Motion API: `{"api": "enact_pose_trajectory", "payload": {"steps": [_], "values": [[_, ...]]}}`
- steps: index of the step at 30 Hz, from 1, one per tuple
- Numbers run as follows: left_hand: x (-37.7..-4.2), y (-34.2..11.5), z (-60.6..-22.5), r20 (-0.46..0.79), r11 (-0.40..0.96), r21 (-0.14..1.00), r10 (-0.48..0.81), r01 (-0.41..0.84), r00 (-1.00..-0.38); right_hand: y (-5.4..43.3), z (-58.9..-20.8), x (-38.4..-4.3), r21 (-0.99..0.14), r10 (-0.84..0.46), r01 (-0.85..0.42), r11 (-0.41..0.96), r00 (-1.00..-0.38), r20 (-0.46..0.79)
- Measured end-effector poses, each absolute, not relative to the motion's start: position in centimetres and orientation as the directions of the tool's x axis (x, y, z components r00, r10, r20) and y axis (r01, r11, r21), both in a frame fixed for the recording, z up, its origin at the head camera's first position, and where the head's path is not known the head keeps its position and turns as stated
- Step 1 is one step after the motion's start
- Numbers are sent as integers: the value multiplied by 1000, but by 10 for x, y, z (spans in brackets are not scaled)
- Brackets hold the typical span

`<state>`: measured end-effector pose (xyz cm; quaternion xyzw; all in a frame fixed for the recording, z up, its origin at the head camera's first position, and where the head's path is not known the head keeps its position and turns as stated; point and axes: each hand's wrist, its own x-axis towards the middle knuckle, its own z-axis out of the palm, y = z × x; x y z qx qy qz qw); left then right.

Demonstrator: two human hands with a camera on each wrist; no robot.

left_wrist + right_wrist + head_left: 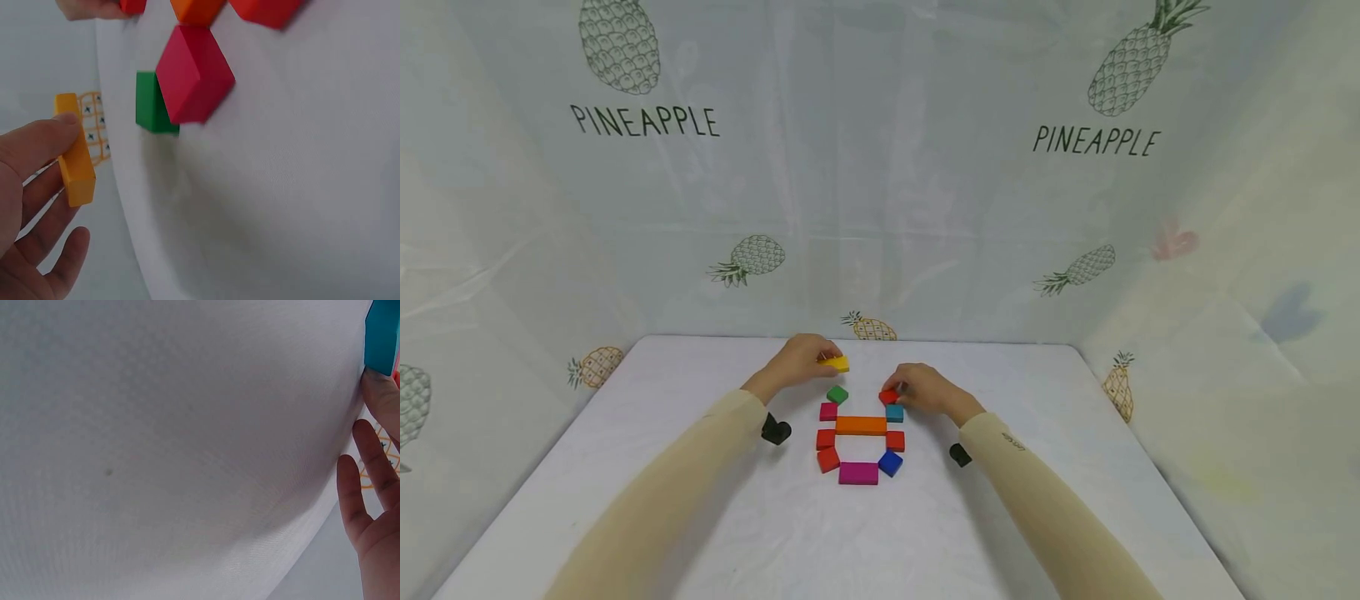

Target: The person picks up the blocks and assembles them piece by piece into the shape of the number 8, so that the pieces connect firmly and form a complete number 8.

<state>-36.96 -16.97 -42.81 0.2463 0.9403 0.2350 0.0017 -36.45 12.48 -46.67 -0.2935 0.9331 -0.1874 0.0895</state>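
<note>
Between thumb and fingers, my left hand (801, 360) pinches a yellow block (837, 364), held above the table in the left wrist view. The green block (837, 394) lies nearest below it, beside a crimson block (195, 78). My right hand (925, 388) grips a small red block (888, 397) at the top right of the block outline. Just in front of that lies a teal block (894, 413), near the thumb in the right wrist view. An orange bar (861, 426) spans the middle of the outline. The red block is mostly hidden in the right wrist view.
More red blocks (826, 439) form the left side, with another red block (896, 441) and a blue block (891, 463) on the right. A magenta block (858, 473) closes the front. The white table (760, 533) meets a pineapple-print curtain (880, 167) behind.
</note>
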Motion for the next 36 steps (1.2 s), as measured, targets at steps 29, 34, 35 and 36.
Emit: {"api": "enact_pose_trajectory", "payload": {"steps": [29,34,35,36], "values": [[-375,-112,-452,23,774,447,491,448,-871,125,-464,-362,-426,-581,-512,746,-813,-40],[-374,-110,-457,19,776,430,503,461,-864,125,-464,-362,-416,-596,-532,738,-803,-30],[-374,-110,-457,18,776,432,501,459,-865,125,-464,-362,-413,-598,-535,737,-801,-28],[-374,-110,-457,15,778,434,498,455,-867,125,-464,-363,-411,-600,-538,736,-800,-26]]}}
